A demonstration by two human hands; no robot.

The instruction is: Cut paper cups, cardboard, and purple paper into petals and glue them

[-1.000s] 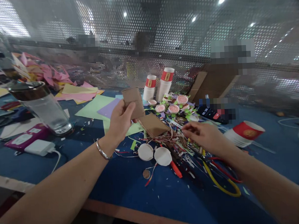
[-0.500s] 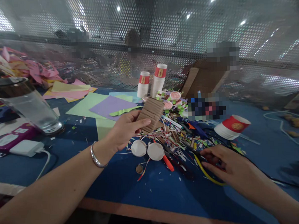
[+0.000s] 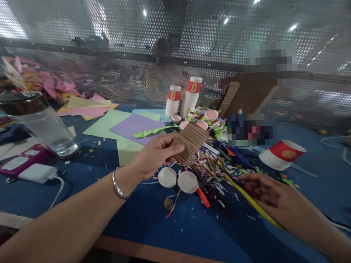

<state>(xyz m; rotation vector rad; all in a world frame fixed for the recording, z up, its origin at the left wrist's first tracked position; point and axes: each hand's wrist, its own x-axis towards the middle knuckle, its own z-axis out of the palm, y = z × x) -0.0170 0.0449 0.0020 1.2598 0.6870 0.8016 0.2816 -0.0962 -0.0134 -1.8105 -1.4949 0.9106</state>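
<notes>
My left hand (image 3: 161,151) pinches a small piece of corrugated cardboard (image 3: 191,141) between thumb and fingers, above the table. At the right, my right hand (image 3: 262,193) has its fingers curled around a long yellow-edged tool (image 3: 251,200); its kind is hard to make out, and the palm hides part of it. Below the cardboard lie two white paper discs (image 3: 188,182), side by side. A small round coin-like piece with thin wires (image 3: 167,203) lies in front of them. An orange-red handle (image 3: 203,197) pokes out beside the right disc.
Paper and wire scraps (image 3: 214,168) litter the middle. Stacked paper cups (image 3: 191,101) and small decorated discs (image 3: 211,114) stand behind. A tipped cup stack (image 3: 282,154) lies right. Coloured sheets (image 3: 131,127), a glass tumbler (image 3: 51,131) and a white charger (image 3: 37,173) are left.
The yellow-edged tool has turned and come up in front of my right hand. The cardboard in my left hand has tilted and shifted slightly right. The whole view has shifted a little.
</notes>
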